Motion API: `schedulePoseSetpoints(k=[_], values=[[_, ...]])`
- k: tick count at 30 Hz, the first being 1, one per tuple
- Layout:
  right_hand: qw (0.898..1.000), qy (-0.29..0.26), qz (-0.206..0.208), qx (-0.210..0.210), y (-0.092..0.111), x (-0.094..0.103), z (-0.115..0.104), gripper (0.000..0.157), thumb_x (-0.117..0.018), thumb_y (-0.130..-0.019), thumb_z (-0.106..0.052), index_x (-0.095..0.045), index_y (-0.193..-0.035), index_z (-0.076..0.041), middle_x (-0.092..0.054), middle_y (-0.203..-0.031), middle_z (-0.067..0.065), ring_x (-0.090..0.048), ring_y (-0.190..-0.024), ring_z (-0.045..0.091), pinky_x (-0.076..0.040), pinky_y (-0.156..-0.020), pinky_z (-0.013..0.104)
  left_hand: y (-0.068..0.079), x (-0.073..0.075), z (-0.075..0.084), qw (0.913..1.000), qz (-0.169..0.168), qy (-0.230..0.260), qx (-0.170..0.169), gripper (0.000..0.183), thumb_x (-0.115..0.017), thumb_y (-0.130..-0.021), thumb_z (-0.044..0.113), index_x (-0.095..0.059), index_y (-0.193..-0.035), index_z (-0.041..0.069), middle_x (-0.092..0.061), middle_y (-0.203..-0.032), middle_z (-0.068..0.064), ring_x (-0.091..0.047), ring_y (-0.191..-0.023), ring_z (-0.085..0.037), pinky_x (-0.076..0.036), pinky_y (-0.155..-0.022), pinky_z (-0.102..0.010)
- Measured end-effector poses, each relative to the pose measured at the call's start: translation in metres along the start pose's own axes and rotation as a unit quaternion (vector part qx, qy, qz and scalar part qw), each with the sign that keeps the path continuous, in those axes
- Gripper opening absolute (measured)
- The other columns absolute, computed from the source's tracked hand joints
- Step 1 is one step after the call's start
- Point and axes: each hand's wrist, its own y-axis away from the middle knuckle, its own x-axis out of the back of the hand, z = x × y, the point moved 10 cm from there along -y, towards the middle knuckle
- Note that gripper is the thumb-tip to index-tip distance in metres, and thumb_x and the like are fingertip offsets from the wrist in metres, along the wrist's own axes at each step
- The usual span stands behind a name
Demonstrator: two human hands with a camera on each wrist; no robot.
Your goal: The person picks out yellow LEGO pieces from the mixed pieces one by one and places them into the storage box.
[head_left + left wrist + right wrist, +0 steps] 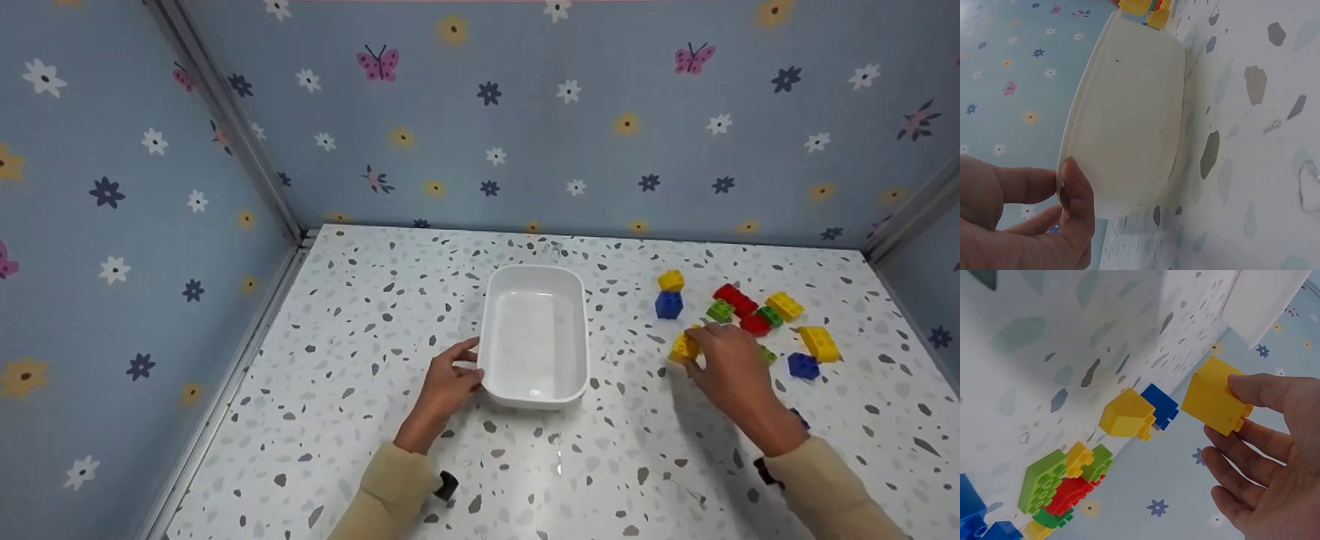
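A white rectangular plastic tub (529,337) stands in the middle of the table with nothing inside. At its left side my left hand (448,384) pinches the rim near the front corner. The left wrist view shows the fingertips at the rim and the tub's outer wall (1129,107). To the right of the tub, my right hand (731,367) holds a yellow toy building brick (683,348) between thumb and fingers. In the right wrist view this brick (1213,396) is raised off the table, its studs turned toward the palm.
Beyond the right hand stand a yellow brick (671,280) and a blue brick (669,304). Loose red bricks (735,300), green bricks (721,310), yellow bricks (819,343) and a blue brick (804,366) lie farther right. Flower-patterned walls (525,135) enclose the speckled table (360,337).
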Motion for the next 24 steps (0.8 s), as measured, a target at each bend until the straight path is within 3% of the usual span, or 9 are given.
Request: schedulePoseSetpoints(k=[9,16,24], values=[[1.000,0.011,0.002,0.009,-0.010,0.002,-0.015,0.041,-0.090,-0.079,0.000,-0.074,-0.117,0.008,-0.073,-0.107,0.025,-0.064,-0.104,0.047,-0.050,-0.100,0.063,0.000,0.000,0.000,1.0000,-0.004,-0.006,-0.006,0.056,-0.060,-0.098,-0.009,-0.051,-0.153,-0.004,-0.057,-0.124,-0.021,-0.068,-0.092,-0.020,-0.061,-0.080,-0.030],[1.000,0.009,0.014,0.023,-0.018,0.003,-0.028,0.040,-0.089,-0.079,0.001,-0.074,-0.116,0.006,-0.073,-0.106,0.023,-0.064,-0.099,0.045,-0.050,-0.100,0.063,0.000,-0.001,-0.001,0.9998,-0.010,-0.006,-0.016,0.056,-0.060,-0.098,-0.008,-0.050,-0.153,-0.005,-0.058,-0.125,-0.022,-0.069,-0.094,-0.021,-0.061,-0.081,-0.031],[0.999,0.004,0.012,0.034,-0.026,0.001,-0.044,0.041,-0.090,-0.080,-0.001,-0.073,-0.116,0.006,-0.072,-0.110,0.023,-0.064,-0.103,0.045,-0.050,-0.102,0.062,-0.002,0.001,-0.004,0.9998,-0.001,-0.018,0.003,0.056,-0.061,-0.098,-0.007,-0.051,-0.153,-0.002,-0.059,-0.127,-0.020,-0.069,-0.095,-0.020,-0.061,-0.083,-0.032]])
